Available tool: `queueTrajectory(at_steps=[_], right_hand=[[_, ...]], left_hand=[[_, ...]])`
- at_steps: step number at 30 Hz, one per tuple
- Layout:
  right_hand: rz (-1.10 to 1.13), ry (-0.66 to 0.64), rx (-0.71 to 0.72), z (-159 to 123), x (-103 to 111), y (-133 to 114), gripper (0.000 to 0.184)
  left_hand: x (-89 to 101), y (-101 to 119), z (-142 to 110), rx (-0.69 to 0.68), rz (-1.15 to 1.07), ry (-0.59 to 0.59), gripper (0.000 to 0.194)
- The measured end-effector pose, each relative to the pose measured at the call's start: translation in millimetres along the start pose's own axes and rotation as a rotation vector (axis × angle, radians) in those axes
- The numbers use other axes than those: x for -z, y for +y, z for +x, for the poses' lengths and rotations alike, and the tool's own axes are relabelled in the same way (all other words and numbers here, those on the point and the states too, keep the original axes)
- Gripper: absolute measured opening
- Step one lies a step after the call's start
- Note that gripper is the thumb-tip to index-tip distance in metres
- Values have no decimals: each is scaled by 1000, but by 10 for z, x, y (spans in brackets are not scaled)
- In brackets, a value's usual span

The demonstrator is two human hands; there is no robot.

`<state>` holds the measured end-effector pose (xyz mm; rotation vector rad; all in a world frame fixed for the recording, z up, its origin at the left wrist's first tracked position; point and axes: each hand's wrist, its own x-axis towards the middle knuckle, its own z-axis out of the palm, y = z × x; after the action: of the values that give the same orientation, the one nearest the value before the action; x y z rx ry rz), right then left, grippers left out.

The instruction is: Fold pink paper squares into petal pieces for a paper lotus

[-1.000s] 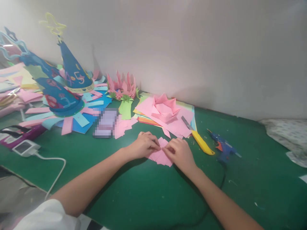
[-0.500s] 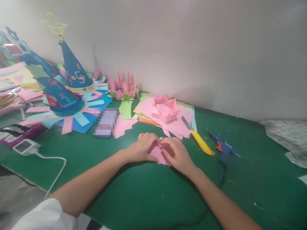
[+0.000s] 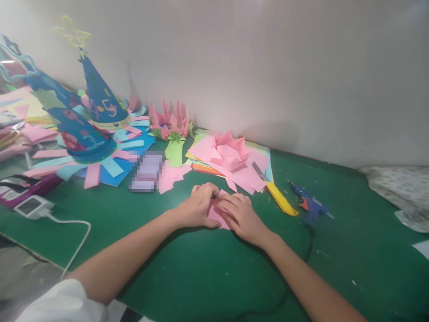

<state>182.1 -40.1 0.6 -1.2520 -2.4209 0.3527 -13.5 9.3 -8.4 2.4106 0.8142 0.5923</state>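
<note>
Both hands meet over a small stack of pink paper pieces [image 3: 217, 213] lying on the green table [image 3: 201, 268]. My left hand [image 3: 198, 206] curls over the stack's left side, fingers bent and pressing on the paper. Pressed against it from the right, my right hand [image 3: 238, 215] covers most of the stack with its fingers closed on the pink paper. Only a small patch of pink shows between the hands.
Behind the hands lie pink sheets with a folded pink paper flower [image 3: 231, 151]. A yellow utility knife [image 3: 277, 197] and a blue glue gun [image 3: 310, 205] lie to the right. Blue cone hats [image 3: 100, 98], paper strips and a white charger [image 3: 31, 206] fill the left.
The spread-out pink pieces have been gathered into a tighter stack, and both hands have closed in together over it, hiding most of the paper.
</note>
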Motion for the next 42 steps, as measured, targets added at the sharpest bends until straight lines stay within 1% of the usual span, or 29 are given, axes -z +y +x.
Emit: queueTrajectory(at_steps=[3,5,7,9,11,13,17,18,20,22,26,33,37,42], right_hand=[[-84,-32,31,-14,-50,0,36],[-105,-44,32,-22,-71,-1,35],[-89,-27,37,-25,-75,3,30],[-58,33,48,-24,-68,19,21],[-24,123,66,-24,-57,43,14],[3,215,77,-28,-47,67,13],[-10,334,79,-44,-39,86,15],[-21,352,79,-47,-39,87,16],[-32,366,85,-51,-38,90,17],[-27,350,92,-51,-35,101,18],[11,277,90,-48,-32,139,20],[-3,203,107,-58,-20,138,11],[19,163,90,-50,-5,104,16],[64,113,79,-28,-10,78,19]], left_hand=[[0,21,5,-7,-20,12,70],[0,41,5,-19,-28,6,71],[2,59,3,-27,-25,-1,71],[7,71,1,-31,-33,-10,69],[19,78,3,-37,-67,-22,70],[38,79,9,-34,-134,-31,66],[72,55,20,34,-256,2,38],[73,46,20,55,-277,13,35],[67,30,19,83,-321,16,38],[53,21,18,79,-353,6,39],[38,14,31,51,-346,21,24],[54,-35,47,4,-224,67,24],[40,-47,44,11,-209,68,19],[47,-62,46,-21,-163,38,14]])
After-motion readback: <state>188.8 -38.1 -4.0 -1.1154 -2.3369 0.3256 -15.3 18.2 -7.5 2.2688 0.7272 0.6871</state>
